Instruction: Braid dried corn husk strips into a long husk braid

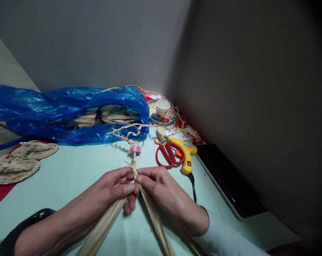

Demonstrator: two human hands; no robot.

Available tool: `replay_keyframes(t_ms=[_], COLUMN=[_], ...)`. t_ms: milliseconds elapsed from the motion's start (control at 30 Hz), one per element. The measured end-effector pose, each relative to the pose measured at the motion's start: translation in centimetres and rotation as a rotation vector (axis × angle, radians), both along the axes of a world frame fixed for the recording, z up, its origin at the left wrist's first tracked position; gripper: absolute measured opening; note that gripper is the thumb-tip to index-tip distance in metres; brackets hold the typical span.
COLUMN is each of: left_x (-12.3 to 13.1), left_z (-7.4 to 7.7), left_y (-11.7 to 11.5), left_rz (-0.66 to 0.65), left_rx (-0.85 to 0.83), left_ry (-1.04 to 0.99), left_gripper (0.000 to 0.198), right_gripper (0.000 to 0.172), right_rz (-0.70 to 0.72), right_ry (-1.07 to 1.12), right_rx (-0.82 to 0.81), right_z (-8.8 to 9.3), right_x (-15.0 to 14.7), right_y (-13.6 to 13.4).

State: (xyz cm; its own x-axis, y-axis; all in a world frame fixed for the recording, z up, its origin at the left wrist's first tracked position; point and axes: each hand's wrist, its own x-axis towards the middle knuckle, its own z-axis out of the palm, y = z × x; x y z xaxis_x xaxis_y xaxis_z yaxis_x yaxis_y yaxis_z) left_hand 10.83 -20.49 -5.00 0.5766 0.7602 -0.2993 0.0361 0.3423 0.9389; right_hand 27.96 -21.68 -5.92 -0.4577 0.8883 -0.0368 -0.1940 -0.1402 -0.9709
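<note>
Between my two hands runs a pale braid (134, 164) of dried plant fibre, with a pink binder clip (136, 148) gripping it farther up. My left hand (120, 186) pinches the braid's lower end from the left, its fingers curled beneath. From the other side my right hand (155, 181) closes thumb and forefinger on the same spot. A wide loose strip (103, 224) hangs down under the left hand, and another strip (158, 224) slants down past the right one. Beyond the clip the thin finished braid (126, 127) curves away over the table.
Right of the braid lie red-handled scissors (164, 156) and a yellow glue gun (187, 153), then a dark tablet-like slab (227, 177). A blue plastic bag (43, 106) of dried strips lies behind. Woven soles (17, 167) rest at left; a white cup (163, 106) stands on a woven tray.
</note>
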Motion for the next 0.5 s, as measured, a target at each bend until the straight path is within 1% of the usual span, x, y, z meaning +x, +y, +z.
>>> replay_keyframes(t_ms=[100,200,267,367,500], left_x=[-0.1,-0.1,0.0,0.2,0.3], left_z=[-0.6,-1.1,-1.4,-1.4,-1.4], left_y=[-0.4,-0.5,-0.4,-0.4,-0.4], left_rz=[0.09,0.145,0.149,0.165,0.185], left_rx=[-0.112,-0.16,-0.132,-0.064,0.018], left_ry=[-0.014,0.034,0.091,0.165,0.262], left_gripper=[0.023,0.03,0.033,0.033,0.029], right_gripper=[0.03,0.031,0.028,0.022,0.022], right_rz=[-0.015,-0.032,-0.055,-0.085,-0.097], right_ry=[-0.105,-0.242,-0.396,-0.695,-1.048], right_rx=[0.069,0.139,0.198,0.316,0.446], right_z=[0.0,0.0,0.1,0.5,1.2], right_x=[0.1,0.1,0.1,0.1,0.2], right_y=[0.1,0.0,-0.4,-1.1,-1.7])
